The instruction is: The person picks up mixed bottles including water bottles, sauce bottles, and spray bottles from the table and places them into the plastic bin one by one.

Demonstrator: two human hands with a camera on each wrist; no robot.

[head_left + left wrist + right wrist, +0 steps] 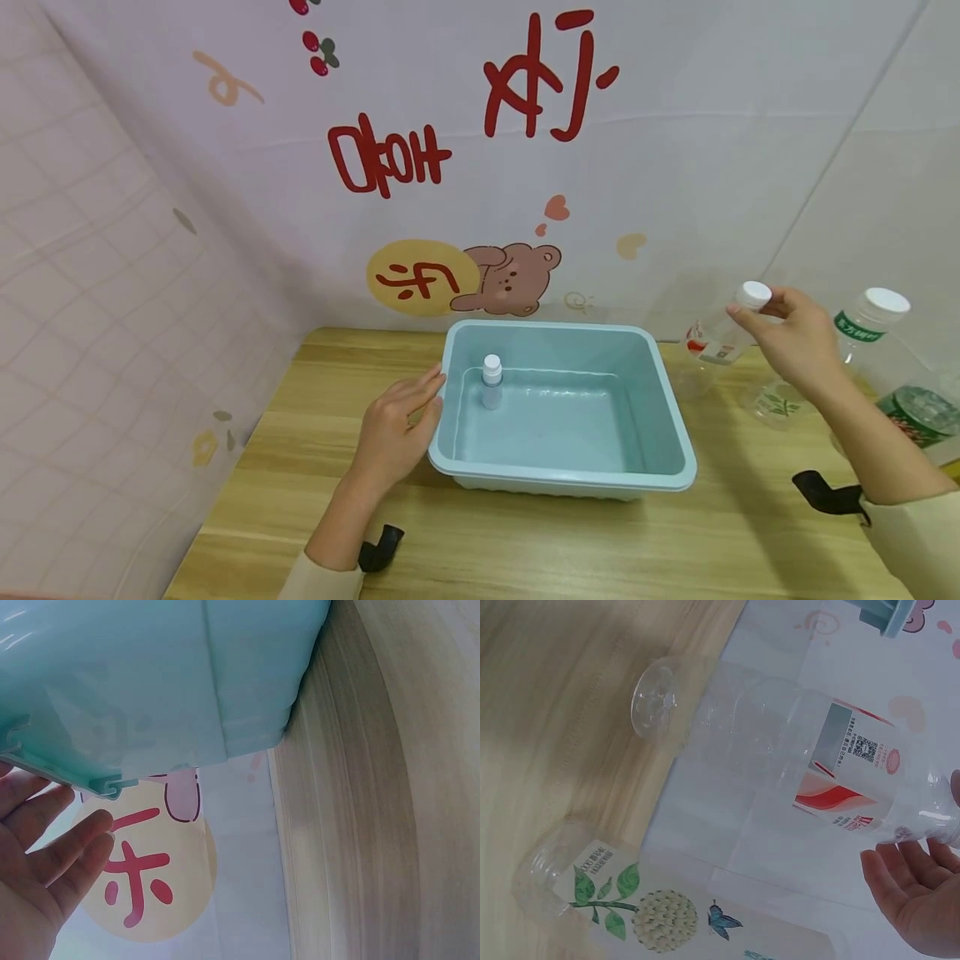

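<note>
My left hand (397, 429) touches the left rim of a light blue plastic basin (562, 479), its fingers fairly straight. In the left wrist view those fingers (64, 851) lie along the basin's edge, near a clip-like rim part. Inside the basin, a small bottle with a white cap (492, 367) stands near the left wall. To the basin's right, my right hand (802, 342) holds a clear plastic bottle (720, 352) with a red and white label near its white cap, thumb and fingers round the neck. The right wrist view shows this bottle (847, 757) looking see-through, its base close to the tabletop.
Right of the held bottle stand a clear bottle with a plant-print label (780, 404) and a large green-labelled bottle (918, 412) with a white cap. A wood-grain table (525, 550) carries everything. A printed wall cloth (675, 167) hangs directly behind.
</note>
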